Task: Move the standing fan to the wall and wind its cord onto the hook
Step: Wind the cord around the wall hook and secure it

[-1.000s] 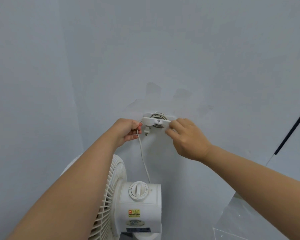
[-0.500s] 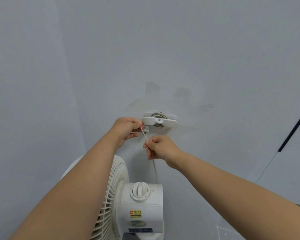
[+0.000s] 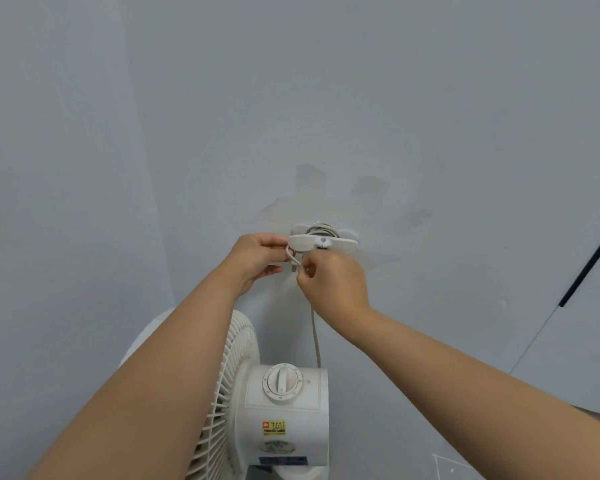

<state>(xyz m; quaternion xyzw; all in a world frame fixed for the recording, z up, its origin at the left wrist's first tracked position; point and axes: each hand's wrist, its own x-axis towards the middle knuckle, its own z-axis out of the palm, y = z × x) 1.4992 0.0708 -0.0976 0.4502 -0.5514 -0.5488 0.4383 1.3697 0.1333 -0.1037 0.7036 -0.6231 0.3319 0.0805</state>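
A white standing fan (image 3: 284, 417) stands against the pale wall, its grille to the left and its round dial on top of the motor housing. Above it a white hook (image 3: 323, 241) is fixed to the wall, with grey cord coiled behind its flat bar. The cord (image 3: 316, 341) runs up from the fan to my hands. My left hand (image 3: 260, 259) pinches the cord's end and plug just left of the hook. My right hand (image 3: 329, 282) pinches the cord right beside it, directly under the hook.
The wall meets another wall in a corner at the left. A dark bar (image 3: 589, 261) slants down a pale panel at the right edge. Patched marks show on the wall around the hook.
My right hand left the hook's bar, dropped to grasp the cord, then rose with it close to my left hand. The left hand stayed by the hook.
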